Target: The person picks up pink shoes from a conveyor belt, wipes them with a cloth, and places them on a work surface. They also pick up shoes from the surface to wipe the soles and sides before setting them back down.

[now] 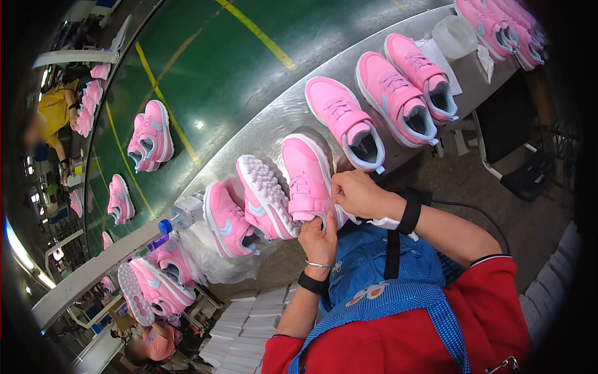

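A pink sneaker (305,165) with a white sole rests on the metal bench, its heel end toward me. My left hand (319,242) grips its heel opening, thumb at the collar. My right hand (360,194) is closed at the shoe's side by the strap; whether a small thing is pinched in its fingers is hidden. Just left, another sneaker lies tipped with its knobbly white sole (265,187) showing, and beside it stands an upright pink sneaker (225,219). To the right sits a pink sneaker (344,121) with its opening toward me.
Two more sneakers (398,93) stand farther right, near a whitish round container (453,37). A clear bottle with a blue cap (164,227) lies at the left by plastic bags. Beyond the metal bench (249,134) runs a green surface carrying shoes. White boxes (249,324) are stacked below.
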Demonstrator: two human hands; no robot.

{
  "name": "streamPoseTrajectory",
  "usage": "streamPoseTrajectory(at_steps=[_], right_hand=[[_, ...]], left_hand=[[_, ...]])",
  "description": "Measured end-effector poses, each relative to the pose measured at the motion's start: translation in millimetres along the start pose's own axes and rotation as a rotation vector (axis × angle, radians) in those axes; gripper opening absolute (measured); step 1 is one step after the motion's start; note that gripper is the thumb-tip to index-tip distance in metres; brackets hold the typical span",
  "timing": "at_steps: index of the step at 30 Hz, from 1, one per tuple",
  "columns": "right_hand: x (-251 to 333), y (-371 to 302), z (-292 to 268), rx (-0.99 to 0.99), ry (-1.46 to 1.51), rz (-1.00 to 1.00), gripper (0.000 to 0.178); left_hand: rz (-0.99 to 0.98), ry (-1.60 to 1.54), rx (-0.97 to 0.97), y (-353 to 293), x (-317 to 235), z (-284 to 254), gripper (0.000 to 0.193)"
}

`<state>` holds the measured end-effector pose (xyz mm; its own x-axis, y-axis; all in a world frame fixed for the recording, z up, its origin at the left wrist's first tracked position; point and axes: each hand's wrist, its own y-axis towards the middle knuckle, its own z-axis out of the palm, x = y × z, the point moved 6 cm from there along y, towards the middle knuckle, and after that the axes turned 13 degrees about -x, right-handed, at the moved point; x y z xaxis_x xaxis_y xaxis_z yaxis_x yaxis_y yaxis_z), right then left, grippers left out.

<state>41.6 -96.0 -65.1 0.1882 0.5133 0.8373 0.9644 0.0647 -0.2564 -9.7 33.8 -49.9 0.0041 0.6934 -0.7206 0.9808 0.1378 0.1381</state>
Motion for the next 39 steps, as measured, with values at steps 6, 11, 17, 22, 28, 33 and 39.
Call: streamPoseTrajectory(at_steps=[6,11,17,22,28,33,39], right_hand=[[2.7,0.0,-2.9,-0.131,0.088,0.042,0.005],[-28.3,-28.2,6.9,-0.355,0.583,0.319,0.007],[-22.7,-24.9,17.0,-0.233,0.675,0.401,0.011],[-20.4,-21.8,20.4,-0.226,0.629,0.428,0.009],[-18.8,-25.5,22.0,-0.162,0.608,0.431,0.009],[-18.3,-29.6,20.8,-0.217,0.699,0.406,0.012],[-17.0,-24.9,20.8,-0.254,0.656,0.389,0.011]], left_hand=[[-0.087,0.004,0.029,-3.7,6.1,-0.2,0.033],[-0.191,0.013,0.068,-3.1,10.4,-5.5,0.029],[-0.151,-0.084,0.0,-2.4,7.7,-7.2,0.039],[-0.143,-0.095,-0.016,-2.8,9.4,-7.0,0.037],[-0.109,-0.059,-0.036,-5.7,12.8,-5.6,0.038],[-0.138,-0.063,-0.012,-6.9,16.7,-5.7,0.038],[-0.138,-0.081,-0.046,-4.3,10.7,-8.6,0.039]])
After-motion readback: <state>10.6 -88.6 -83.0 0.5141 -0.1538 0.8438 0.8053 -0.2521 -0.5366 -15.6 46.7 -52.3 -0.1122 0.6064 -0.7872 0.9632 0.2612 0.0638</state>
